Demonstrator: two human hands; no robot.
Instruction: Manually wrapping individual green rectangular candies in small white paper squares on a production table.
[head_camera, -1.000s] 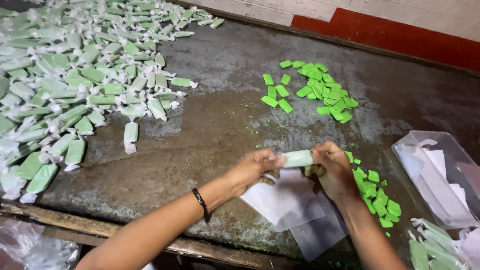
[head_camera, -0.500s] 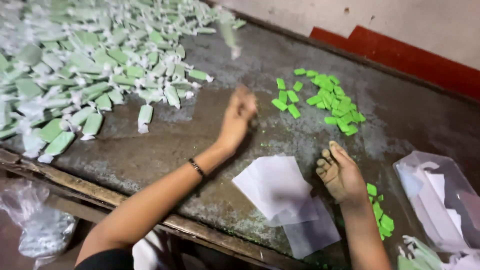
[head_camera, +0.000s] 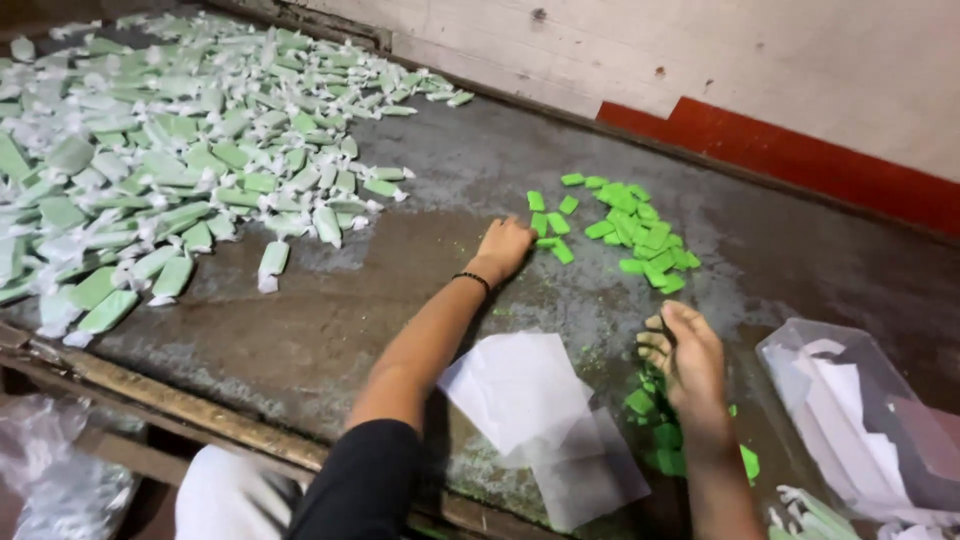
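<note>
The left hand (head_camera: 505, 245) is stretched out flat-ish on the worn metal table (head_camera: 400, 300), fingertips just touching the near edge of the loose pile of bare green blocks (head_camera: 625, 228) — small, matte, brick-shaped pieces lying every which way, off to its right and slightly beyond. Whether it has pinched one yet I cannot tell. The right hand (head_camera: 685, 355) hovers loose and empty over a second green scatter (head_camera: 655, 425), beside thin white wrapper sheets (head_camera: 520, 390) — the twisted, wrapped pieces (head_camera: 180, 170) lie well apart to the left.

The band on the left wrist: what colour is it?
Black, a thin band just behind the left hand; the head view shows it.
</note>
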